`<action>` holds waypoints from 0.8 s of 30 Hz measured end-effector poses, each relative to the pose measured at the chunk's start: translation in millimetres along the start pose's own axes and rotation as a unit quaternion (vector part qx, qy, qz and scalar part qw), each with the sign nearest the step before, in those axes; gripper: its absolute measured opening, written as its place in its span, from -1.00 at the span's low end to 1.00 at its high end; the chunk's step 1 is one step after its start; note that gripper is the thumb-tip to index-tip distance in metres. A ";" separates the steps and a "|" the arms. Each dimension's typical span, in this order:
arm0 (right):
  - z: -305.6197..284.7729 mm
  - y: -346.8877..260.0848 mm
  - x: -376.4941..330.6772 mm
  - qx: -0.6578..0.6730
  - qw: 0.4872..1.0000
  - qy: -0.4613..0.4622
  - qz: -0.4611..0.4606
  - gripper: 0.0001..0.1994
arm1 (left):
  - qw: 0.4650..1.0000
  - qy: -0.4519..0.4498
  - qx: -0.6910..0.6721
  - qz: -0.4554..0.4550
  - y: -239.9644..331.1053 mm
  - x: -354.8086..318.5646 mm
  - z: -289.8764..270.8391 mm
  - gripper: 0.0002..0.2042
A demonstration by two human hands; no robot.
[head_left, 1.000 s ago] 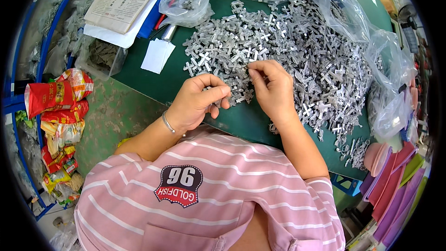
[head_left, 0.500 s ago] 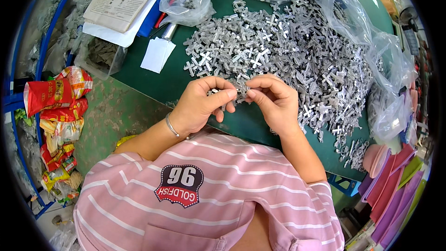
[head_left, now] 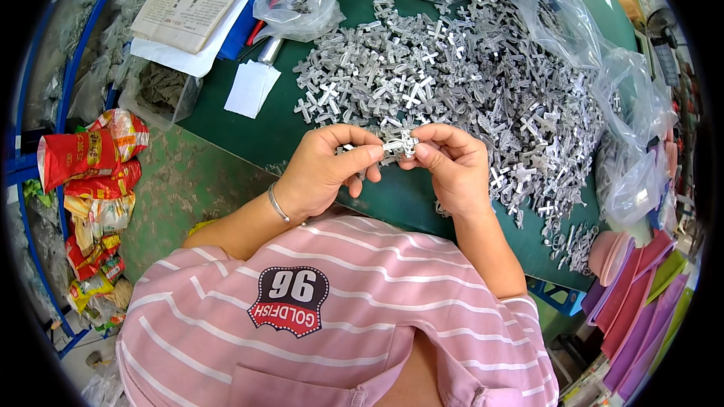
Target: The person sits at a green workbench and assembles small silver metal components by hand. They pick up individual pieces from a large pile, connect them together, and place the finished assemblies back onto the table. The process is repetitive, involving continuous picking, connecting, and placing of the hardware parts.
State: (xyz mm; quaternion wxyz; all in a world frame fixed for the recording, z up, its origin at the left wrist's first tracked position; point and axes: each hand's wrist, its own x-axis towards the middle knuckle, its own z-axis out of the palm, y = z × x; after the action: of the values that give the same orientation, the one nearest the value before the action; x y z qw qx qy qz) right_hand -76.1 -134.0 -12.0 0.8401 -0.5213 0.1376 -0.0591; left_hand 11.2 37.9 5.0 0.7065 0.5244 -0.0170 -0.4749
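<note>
At the near edge of the heap of silvery crosses, I see the left hand and the right hand pinching small silvery pieces between them in narrow fingertip grips.

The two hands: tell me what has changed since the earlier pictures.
The right hand has drawn back from the pile toward the body, and the left hand has shifted slightly right. Small silver-coloured pieces are now held between them. The pile, white cards and printed sheets look unchanged.
</note>
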 end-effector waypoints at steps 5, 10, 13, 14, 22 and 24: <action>2.2 -2.0 -1.1 -0.011 1.000 0.008 -0.001 -0.84 | 1.000 -0.004 0.020 -0.005 0.9 0.2 0.8 -0.86; 4.5 -4.9 -2.9 -0.028 1.000 0.011 -0.007 -0.84 | 0.999 -0.013 0.028 -0.029 -1.0 -0.4 1.8 -0.88; 4.8 -6.1 -3.2 -0.049 0.999 -0.008 -0.022 -0.85 | 0.996 -0.041 0.040 -0.072 1.9 -2.0 1.9 -0.89; 4.7 -8.0 -3.6 -0.061 0.997 -0.017 -0.031 -0.85 | 0.994 -0.049 0.049 -0.088 5.3 -2.3 2.2 -0.90; 10.9 -13.5 -4.8 -0.109 0.992 0.032 -0.062 -0.86 | 0.986 0.019 -0.130 0.105 67.8 23.8 -16.5 -0.84; 9.2 -12.4 -6.9 -0.119 0.990 0.050 -0.062 -0.87 | 0.975 0.084 -0.157 0.135 80.0 35.4 -26.4 -0.81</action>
State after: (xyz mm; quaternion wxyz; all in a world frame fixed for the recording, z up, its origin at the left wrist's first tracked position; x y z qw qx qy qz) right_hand -79.5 -130.1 4.1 0.7590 -0.6214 0.1528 -0.1200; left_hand 96.7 32.5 36.9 0.8361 0.4383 0.0467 -0.3265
